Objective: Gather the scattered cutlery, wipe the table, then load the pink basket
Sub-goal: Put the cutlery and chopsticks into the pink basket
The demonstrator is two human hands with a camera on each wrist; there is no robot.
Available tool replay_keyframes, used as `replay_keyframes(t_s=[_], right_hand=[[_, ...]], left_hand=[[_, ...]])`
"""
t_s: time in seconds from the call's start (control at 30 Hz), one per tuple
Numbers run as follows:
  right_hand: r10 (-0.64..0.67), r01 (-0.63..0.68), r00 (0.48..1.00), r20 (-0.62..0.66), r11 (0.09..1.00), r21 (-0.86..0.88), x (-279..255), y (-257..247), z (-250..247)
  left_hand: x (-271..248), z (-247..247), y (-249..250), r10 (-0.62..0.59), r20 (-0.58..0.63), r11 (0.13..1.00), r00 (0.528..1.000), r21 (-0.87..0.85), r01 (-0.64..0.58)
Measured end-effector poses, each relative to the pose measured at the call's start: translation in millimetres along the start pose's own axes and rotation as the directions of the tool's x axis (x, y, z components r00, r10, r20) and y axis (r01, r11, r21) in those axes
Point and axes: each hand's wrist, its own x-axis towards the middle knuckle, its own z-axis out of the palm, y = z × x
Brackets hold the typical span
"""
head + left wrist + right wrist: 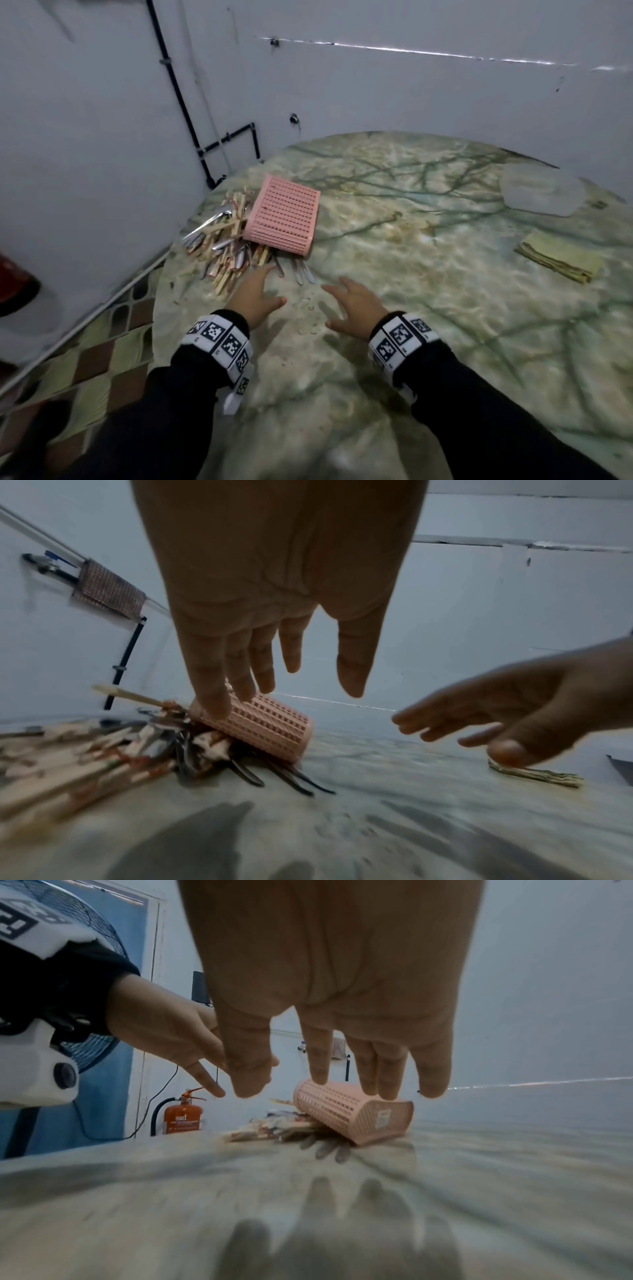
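A pink slotted basket (282,216) lies tipped on its side at the left of the round marble table (445,308), resting on a spilled heap of cutlery (222,240): wrapped chopsticks and metal spoons. The heap shows in the left wrist view as cutlery (137,748) under the basket (267,729). My left hand (255,296) hovers open just in front of the heap, fingers spread, holding nothing. My right hand (352,305) hovers open beside it, nearer the table's middle, also bare. The right wrist view shows the basket (352,1112) ahead of the straight fingers (387,1069).
A folded yellow cloth (558,262) lies at the right of the table, and a white plate-like sheet (541,190) sits farther back. White walls with a black pipe (178,92) close in behind. A fire extinguisher (181,1118) and a fan (92,961) stand to the left.
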Motion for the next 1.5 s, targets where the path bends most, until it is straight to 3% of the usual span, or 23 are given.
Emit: replay_keyframes(t_s=[0.23, 0.4, 0.5, 0.67, 0.77, 0.87, 1.0, 1.1, 1.2, 1.23, 1.37, 1.5], right_hand=[[0.03, -0.025, 0.985, -0.17, 0.999, 0.031, 94.2, -75.6, -20.7], [0.049, -0.043, 0.975, -0.217, 0.999, 0.032, 134.6, -104.5, -15.3], [0.07, -0.084, 0.969, -0.236, 0.995, -0.052, 154.2, -117.3, -15.0], [0.124, -0.152, 0.969, -0.216, 0.981, -0.119, 177.8, -123.8, -19.4], [0.172, -0.227, 0.945, -0.277, 0.957, -0.182, 186.7, -117.1, -17.4], [0.153, -0.218, 0.939, -0.307, 0.958, -0.189, 182.1, -99.2, -18.9], [0.044, -0.056, 0.875, -0.482, 0.998, -0.011, 159.2, -63.9, -31.4], [0.156, -0.027, 0.825, -0.544, 0.971, 0.237, 137.8, -31.1, -52.5], [0.29, 0.051, 0.768, -0.571, 0.861, 0.506, 109.6, 1.7, -66.4], [0.319, 0.069, 0.769, -0.554, 0.821, 0.567, 98.4, 10.8, -68.7], [0.299, 0.116, 0.861, -0.413, 0.674, 0.729, 52.9, 38.0, -74.7], [0.3, 0.048, 0.923, -0.241, 0.531, 0.846, 21.0, 60.2, -68.0]], left_hand=[[66.4, -52.2, -25.1, 0.118, -0.056, 0.992, 0.991, 0.06, -0.115], [85.0, -64.6, -35.4, 0.139, -0.018, 0.981, 0.99, -0.138, -0.14], [92.5, -70.3, -39.5, 0.118, -0.002, 0.983, 0.993, -0.141, -0.117], [111.7, -74.2, -46.4, 0.151, 0.035, 0.981, 0.988, -0.131, -0.145], [120.3, -71.5, -48.6, 0.128, 0.057, 0.99, 0.99, -0.063, -0.124], [127.6, -65.2, -51.4, 0.105, 0.088, 0.994, 0.991, -0.041, -0.102], [130.8, -58.1, -49.5, 0.133, 0.108, 0.991, 0.985, -0.021, -0.132], [131.3, -56.1, -46.7, 0.163, 0.109, 0.987, 0.98, -0.014, -0.163], [130.3, -55.1, -40.3, 0.193, 0.127, 0.981, 0.973, -0.005, -0.193], [130.0, -55.0, -37.3, 0.201, 0.129, 0.979, 0.971, 0.002, -0.203], [128.6, -51.2, -25.3, 0.238, 0.146, 0.971, 0.96, -0.026, -0.237], [123.1, -41.8, -7.4, 0.258, 0.178, 0.965, 0.95, -0.1, -0.244]])
